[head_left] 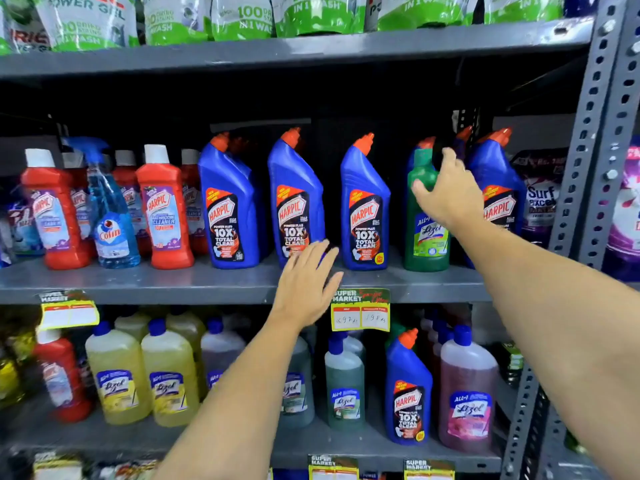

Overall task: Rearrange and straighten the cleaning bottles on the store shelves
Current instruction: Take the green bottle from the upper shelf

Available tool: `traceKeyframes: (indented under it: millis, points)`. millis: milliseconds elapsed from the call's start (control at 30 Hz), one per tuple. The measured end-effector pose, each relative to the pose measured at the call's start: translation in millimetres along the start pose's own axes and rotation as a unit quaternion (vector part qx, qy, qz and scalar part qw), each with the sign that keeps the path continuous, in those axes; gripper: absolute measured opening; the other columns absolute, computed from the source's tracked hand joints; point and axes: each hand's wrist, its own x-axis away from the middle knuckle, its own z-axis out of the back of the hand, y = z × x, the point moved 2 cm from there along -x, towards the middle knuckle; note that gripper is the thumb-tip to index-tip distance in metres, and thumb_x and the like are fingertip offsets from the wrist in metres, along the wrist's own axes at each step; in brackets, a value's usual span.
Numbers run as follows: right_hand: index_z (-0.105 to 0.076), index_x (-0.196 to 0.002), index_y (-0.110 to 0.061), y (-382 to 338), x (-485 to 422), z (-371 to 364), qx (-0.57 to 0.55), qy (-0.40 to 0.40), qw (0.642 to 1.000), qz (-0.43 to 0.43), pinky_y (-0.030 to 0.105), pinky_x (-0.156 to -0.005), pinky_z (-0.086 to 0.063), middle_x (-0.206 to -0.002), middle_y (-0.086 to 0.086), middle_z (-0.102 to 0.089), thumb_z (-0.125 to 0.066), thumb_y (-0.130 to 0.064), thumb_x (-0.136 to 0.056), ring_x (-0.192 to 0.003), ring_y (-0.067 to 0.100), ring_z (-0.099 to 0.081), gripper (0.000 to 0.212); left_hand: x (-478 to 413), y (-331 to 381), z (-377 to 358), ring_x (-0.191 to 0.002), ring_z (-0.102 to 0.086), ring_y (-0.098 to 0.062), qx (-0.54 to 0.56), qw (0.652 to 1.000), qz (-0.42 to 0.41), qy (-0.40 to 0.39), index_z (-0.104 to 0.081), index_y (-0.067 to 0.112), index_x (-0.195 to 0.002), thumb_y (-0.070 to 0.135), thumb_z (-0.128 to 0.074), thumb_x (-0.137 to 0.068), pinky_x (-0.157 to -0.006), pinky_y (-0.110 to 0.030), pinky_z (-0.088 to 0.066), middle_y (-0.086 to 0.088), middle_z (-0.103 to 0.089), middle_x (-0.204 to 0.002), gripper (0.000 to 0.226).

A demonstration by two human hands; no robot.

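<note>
On the middle shelf stand blue Harpic bottles with orange caps, spaced apart. Among them at the right stands a green Lizol bottle. My right hand grips its shoulder and neck, covering the cap. My left hand is open with fingers spread, in front of the shelf edge and just below the second blue Harpic bottle, holding nothing. Another blue Harpic bottle stands right of the green one. Red Harpic bathroom cleaner bottles stand at the left.
A blue Colin spray bottle stands among the red ones. The lower shelf holds yellow Lizol bottles, a pink one and a lone blue Harpic. Green detergent pouches fill the top shelf. A perforated metal upright bounds the right.
</note>
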Motion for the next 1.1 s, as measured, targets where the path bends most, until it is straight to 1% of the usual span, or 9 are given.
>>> traceKeyframes:
  millis: [133, 333, 467, 567, 700, 767, 867, 967, 1100]
  points:
    - [-0.034, -0.14, -0.006, 7, -2, -10, -0.024, -0.069, 0.995, -0.073, 0.053, -0.097, -0.045, -0.138, 0.019, -0.047, -0.076, -0.056, -0.074, -0.124, 0.045, -0.051, 0.093, 11, -2, -6, -0.104, -0.064, -0.028, -0.006, 0.999, 0.036, -0.032, -0.064, 0.009, -0.118, 0.046, -0.027, -0.097, -0.081, -0.043, -0.05, -0.009, -0.067, -0.121, 0.056]
    - [-0.031, -0.139, -0.021, 24, 3, -22, -0.095, -0.091, 0.983, -0.126, 0.05, -0.099, -0.045, -0.138, 0.017, -0.05, -0.083, -0.06, -0.061, -0.125, 0.044, -0.051, 0.101, 10, -1, -5, -0.081, -0.067, -0.022, -0.034, 0.999, 0.016, 0.0, -0.07, 0.013, -0.099, 0.039, -0.034, -0.099, -0.065, -0.039, -0.05, 0.0, -0.074, -0.092, 0.045]
    - [-0.034, -0.137, -0.022, 24, 12, -17, -0.119, -0.047, 0.986, -0.103, 0.049, -0.098, -0.046, -0.135, 0.013, -0.054, -0.082, -0.06, -0.06, -0.123, 0.04, -0.053, 0.099, 11, -2, -7, -0.074, -0.067, -0.022, -0.034, 0.999, -0.006, 0.038, -0.071, 0.011, -0.091, 0.035, -0.037, -0.099, -0.059, -0.039, -0.05, -0.003, -0.073, -0.084, 0.042]
    - [-0.038, -0.136, -0.02, 24, 31, -5, -0.15, 0.014, 0.986, -0.074, 0.038, -0.092, -0.045, -0.129, 0.006, -0.059, -0.082, -0.057, -0.061, -0.117, 0.029, -0.057, 0.094, 14, -3, -9, -0.073, -0.068, -0.023, -0.038, 0.998, -0.01, 0.057, -0.072, 0.011, -0.089, 0.034, -0.04, -0.099, -0.058, -0.04, -0.05, -0.004, -0.074, -0.083, 0.041]
    - [-0.041, -0.132, -0.021, 37, 68, 21, -0.213, 0.119, 0.969, -0.049, 0.024, -0.091, -0.039, -0.121, -0.008, -0.056, -0.083, -0.053, -0.063, -0.107, 0.011, -0.053, 0.086, 11, -2, -8, -0.079, -0.069, -0.025, 0.009, 0.999, 0.01, 0.049, -0.074, 0.011, -0.092, 0.035, -0.041, -0.099, -0.063, -0.043, -0.05, -0.005, -0.074, -0.086, 0.042]
    - [-0.041, -0.13, -0.025, 57, 87, 31, -0.257, 0.157, 0.953, -0.033, 0.02, -0.1, -0.04, -0.124, -0.009, -0.054, -0.084, -0.054, -0.066, -0.113, 0.007, -0.055, 0.082, 16, -1, -4, -0.095, -0.068, -0.025, 0.055, 0.996, 0.037, 0.051, -0.072, 0.01, -0.107, 0.037, -0.042, -0.099, -0.078, -0.044, -0.051, -0.007, -0.074, -0.101, 0.041]
    - [-0.048, -0.137, -0.022, 108, 121, 26, -0.289, 0.112, 0.944, -0.111, 0.03, -0.105, -0.047, -0.134, -0.011, -0.06, -0.083, -0.065, -0.063, -0.121, 0.006, -0.06, 0.092, 44, 4, 2, -0.135, -0.043, -0.024, 0.104, 0.987, 0.08, 0.089, -0.049, 0.006, -0.139, 0.033, -0.044, -0.099, -0.11, -0.04, -0.031, -0.011, -0.052, -0.142, 0.048]
    - [-0.048, -0.141, -0.025, 128, 172, 20, -0.289, 0.021, 0.945, -0.15, 0.036, -0.106, -0.046, -0.137, -0.013, -0.059, -0.08, -0.071, -0.06, -0.123, 0.006, -0.059, 0.098, 104, 13, -8, -0.144, -0.026, -0.029, 0.113, 0.981, 0.067, 0.14, -0.04, 0.006, -0.144, 0.026, -0.048, -0.097, -0.116, -0.039, -0.019, -0.016, -0.035, -0.153, 0.052]
    - [-0.042, -0.134, -0.01, 72, 254, -14, -0.288, 0.022, 0.949, -0.125, 0.005, -0.095, -0.037, -0.118, -0.007, -0.057, -0.087, -0.046, -0.055, -0.101, -0.005, -0.054, 0.098, 204, 19, -78, -0.14, -0.034, -0.029, 0.147, 0.984, 0.08, -0.054, -0.046, 0.009, -0.14, 0.03, -0.046, -0.097, -0.113, -0.044, -0.029, -0.013, -0.037, -0.152, 0.048]
